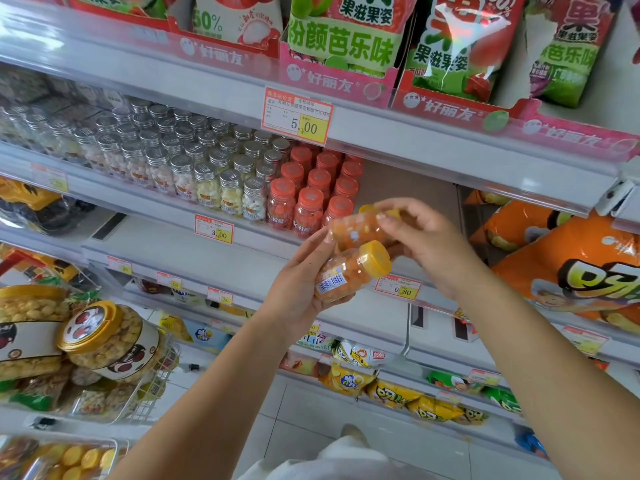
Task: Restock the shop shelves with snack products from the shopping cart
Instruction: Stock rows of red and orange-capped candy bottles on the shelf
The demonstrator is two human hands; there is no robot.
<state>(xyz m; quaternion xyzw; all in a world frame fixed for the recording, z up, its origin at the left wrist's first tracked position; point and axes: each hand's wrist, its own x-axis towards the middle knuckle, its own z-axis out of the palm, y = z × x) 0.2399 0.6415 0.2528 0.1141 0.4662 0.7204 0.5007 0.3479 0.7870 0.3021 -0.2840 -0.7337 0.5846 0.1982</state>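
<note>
My left hand [301, 278] grips a small clear bottle of orange candy with a yellow cap [349, 271], tilted, barcode facing me. My right hand [426, 237] pinches a second yellow-capped orange candy bottle [360, 226] just above the first. Both bottles are held in front of the middle shelf [242, 233], right of the rows of red-capped bottles [311, 192]. A bare stretch of that shelf [408, 188] lies behind my hands. The shopping cart [149, 386] at lower left holds big gold-lidded snack jars [110, 341].
Silver-capped candy bottles [166, 154] fill the left of the middle shelf. Gummy bags [346, 39] stand on the top shelf. Orange snack bags [571, 268] sit at right. Lower shelves hold small snack packets [398, 393]. A tray of yellow-capped bottles [76, 460] is at bottom left.
</note>
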